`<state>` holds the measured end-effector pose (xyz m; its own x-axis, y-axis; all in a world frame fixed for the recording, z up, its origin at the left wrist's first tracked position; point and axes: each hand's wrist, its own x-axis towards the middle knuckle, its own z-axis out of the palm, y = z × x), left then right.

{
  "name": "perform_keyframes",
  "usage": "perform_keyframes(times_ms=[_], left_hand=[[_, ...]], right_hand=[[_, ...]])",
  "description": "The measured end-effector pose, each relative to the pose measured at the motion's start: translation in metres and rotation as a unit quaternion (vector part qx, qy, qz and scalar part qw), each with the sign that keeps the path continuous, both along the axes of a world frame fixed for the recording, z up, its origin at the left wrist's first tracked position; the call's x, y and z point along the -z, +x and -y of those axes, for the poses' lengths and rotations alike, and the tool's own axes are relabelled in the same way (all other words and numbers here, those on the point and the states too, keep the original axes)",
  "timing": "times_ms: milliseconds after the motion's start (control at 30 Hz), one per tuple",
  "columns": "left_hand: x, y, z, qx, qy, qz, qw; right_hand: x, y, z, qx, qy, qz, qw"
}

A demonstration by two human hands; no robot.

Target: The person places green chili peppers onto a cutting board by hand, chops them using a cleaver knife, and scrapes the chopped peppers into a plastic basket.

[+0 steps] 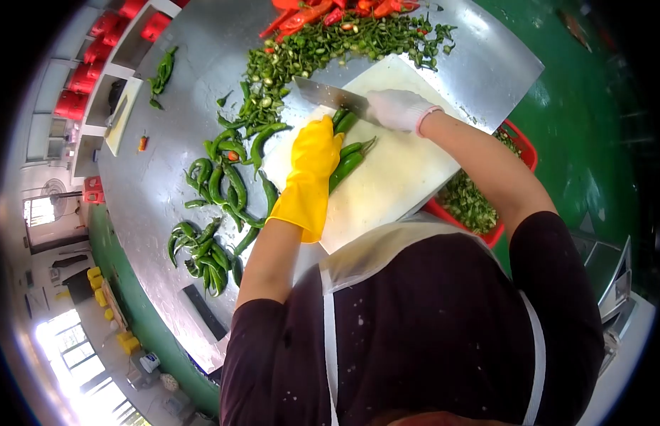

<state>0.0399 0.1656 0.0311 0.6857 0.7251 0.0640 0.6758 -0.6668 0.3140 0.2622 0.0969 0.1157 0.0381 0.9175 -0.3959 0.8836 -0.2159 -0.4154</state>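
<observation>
My left hand [315,153], in a yellow rubber glove, presses down on green peppers [345,122] at the left side of the white cutting board [394,167]; its fingers are bent over them. More long green peppers [347,165] lie on the board just right of the glove. My right hand [397,108], in a white glove with a red cuff, is wrapped round the handle end of a wide knife [330,96]. The blade points left, beside the upper ends of the held peppers, above my left fingers.
Whole green peppers [220,186] lie left on the metal table [149,213]. Cut green pieces [330,42] and red peppers [301,18] lie beyond the board. A red basket [530,153] of chopped pieces stands below the board's right edge. A dark flat bar [204,312] lies near the front.
</observation>
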Motion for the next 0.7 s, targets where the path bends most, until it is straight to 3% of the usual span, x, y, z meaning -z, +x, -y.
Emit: perform_keyframes(times_ms=[167,300,433,533,700], left_hand=[[-0.021,-0.008,-0.002,-0.036,-0.048,-0.03,0.998],[-0.037,-0.032,0.007,-0.107,-0.077,-0.078,0.988],[-0.051,-0.045,0.042,-0.009,0.117,0.038,0.992],[-0.043,-0.047,0.066,0.134,0.145,0.097,0.976],[-0.004,-0.026,0.08,0.047,0.061,0.054,0.996]], right_hand=[[0.007,0.02,-0.018,-0.049,0.032,0.026,0.998],[0.007,0.019,-0.021,0.041,0.172,0.077,0.981],[-0.008,0.012,0.033,0.053,0.156,0.046,0.985],[-0.013,0.009,0.096,0.078,0.092,-0.017,0.993],[0.0,-0.007,0.165,0.137,0.041,-0.013,0.99]])
